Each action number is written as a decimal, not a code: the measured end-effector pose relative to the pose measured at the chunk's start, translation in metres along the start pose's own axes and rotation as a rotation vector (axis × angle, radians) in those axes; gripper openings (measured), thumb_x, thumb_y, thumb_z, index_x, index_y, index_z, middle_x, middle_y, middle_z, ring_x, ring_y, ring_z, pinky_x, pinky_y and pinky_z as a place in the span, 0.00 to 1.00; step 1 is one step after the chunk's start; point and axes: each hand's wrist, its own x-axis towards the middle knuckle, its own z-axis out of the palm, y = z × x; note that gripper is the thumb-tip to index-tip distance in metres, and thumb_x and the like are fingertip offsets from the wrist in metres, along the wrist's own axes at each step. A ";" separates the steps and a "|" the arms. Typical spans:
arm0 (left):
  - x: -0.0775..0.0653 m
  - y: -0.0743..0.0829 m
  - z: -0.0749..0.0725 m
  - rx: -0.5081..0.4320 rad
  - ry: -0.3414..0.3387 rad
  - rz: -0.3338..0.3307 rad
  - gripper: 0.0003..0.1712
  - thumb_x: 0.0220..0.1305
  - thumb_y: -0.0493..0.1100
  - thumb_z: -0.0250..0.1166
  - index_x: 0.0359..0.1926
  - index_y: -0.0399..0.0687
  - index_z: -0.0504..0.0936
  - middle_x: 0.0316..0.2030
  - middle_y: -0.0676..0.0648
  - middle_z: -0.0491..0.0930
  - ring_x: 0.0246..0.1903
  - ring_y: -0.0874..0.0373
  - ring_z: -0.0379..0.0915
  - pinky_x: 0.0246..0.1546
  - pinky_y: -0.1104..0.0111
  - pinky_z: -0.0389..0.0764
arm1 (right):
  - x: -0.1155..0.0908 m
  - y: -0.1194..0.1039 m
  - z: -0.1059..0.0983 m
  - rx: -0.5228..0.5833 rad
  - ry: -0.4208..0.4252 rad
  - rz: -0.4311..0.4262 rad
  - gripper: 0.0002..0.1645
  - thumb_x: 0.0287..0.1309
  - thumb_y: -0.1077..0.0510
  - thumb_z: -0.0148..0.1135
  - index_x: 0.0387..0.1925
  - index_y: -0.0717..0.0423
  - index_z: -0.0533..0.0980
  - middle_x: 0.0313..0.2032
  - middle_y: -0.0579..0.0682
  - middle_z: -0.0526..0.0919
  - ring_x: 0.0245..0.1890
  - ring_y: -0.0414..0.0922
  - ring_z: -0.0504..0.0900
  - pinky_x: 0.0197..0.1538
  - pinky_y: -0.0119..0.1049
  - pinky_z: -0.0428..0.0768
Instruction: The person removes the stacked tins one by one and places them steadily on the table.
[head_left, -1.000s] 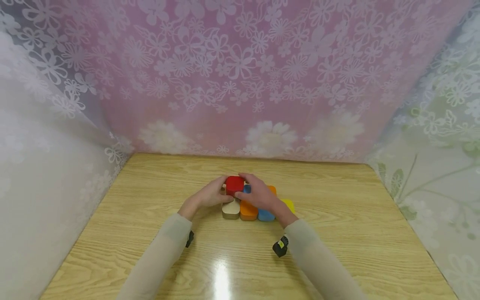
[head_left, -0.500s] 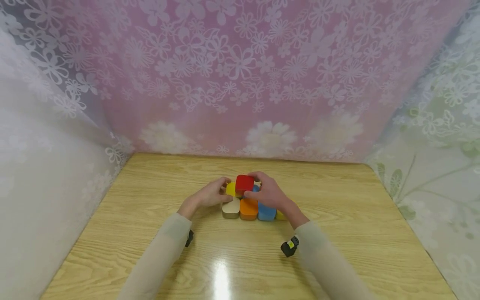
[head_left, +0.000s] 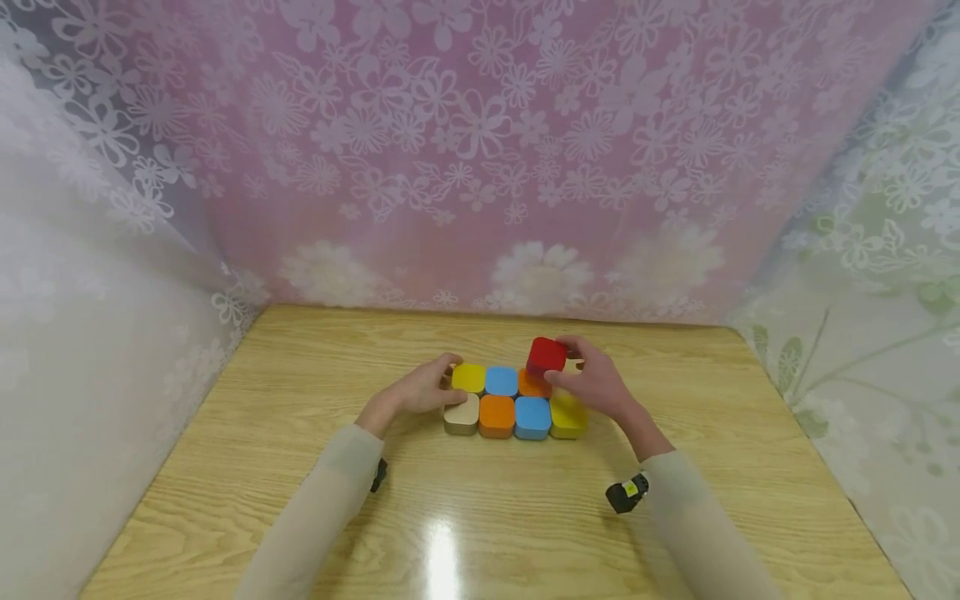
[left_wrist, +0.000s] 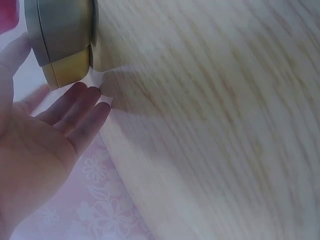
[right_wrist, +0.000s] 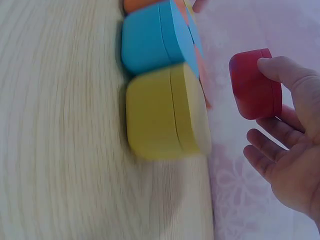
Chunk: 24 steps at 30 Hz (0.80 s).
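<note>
My right hand (head_left: 600,385) pinches a red rounded-square box (head_left: 547,355) between thumb and fingers. A lid seam runs round it in the right wrist view, where it hangs above the other boxes. In the head view it overlaps the back row's orange box (head_left: 532,384). My left hand (head_left: 415,388) lies at the row's left end, fingers loosely extended, thumb at the beige box (head_left: 462,412) and fingertips by the back yellow box (head_left: 468,377). The back row also has a blue box (head_left: 502,380).
Along the front row, an orange box (head_left: 497,415), a blue box (head_left: 532,417) and a yellow box (head_left: 568,417) stand side by side on the wooden table (head_left: 480,508). A pink floral curtain (head_left: 480,167) hangs behind the far edge.
My right hand has carried the red box rightward from above the back yellow box to above the back orange box. The left hand has stayed where it was; the back boxes now show.
</note>
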 end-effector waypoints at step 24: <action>-0.002 0.003 0.003 0.046 -0.036 0.043 0.37 0.71 0.49 0.62 0.75 0.47 0.59 0.69 0.45 0.66 0.63 0.52 0.67 0.66 0.57 0.68 | -0.016 0.048 -0.025 0.059 -0.108 0.129 0.39 0.60 0.55 0.68 0.69 0.60 0.64 0.63 0.62 0.72 0.53 0.57 0.77 0.46 0.40 0.80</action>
